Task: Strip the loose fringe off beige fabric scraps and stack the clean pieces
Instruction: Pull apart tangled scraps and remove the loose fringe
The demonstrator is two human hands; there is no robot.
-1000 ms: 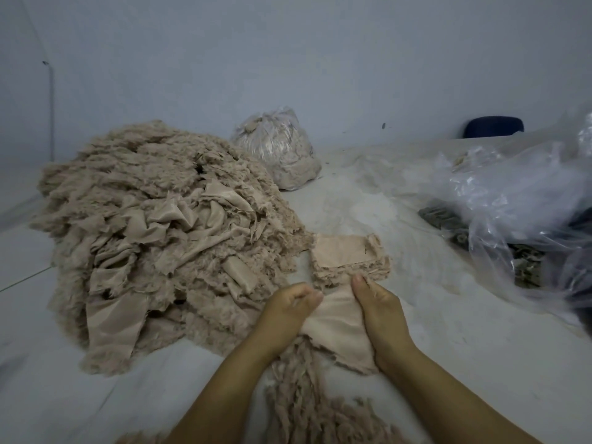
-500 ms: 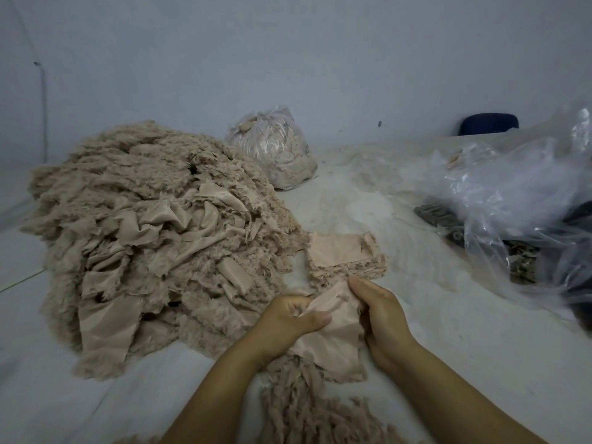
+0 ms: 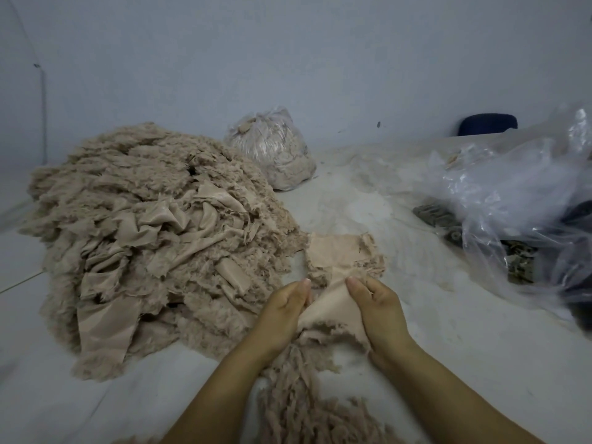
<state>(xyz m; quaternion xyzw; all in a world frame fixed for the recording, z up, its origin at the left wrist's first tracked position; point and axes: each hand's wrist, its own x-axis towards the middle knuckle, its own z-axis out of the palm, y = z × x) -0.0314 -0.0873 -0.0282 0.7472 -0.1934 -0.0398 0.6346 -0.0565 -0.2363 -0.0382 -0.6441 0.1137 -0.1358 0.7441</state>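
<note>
Stripped fringe [image 3: 307, 408] cut off below, bag contents [image 3: 519, 261] blurred by plastic

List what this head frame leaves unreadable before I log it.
- Fingers of left hand and right hand: curled under the fabric scrap, so the grip is hidden.
- Stripped fringe: cut off by the bottom edge.
- Contents of the clear plastic bag: blurred by glare, cut off by the right edge.
- Dark blue object: only its top shows.
</note>
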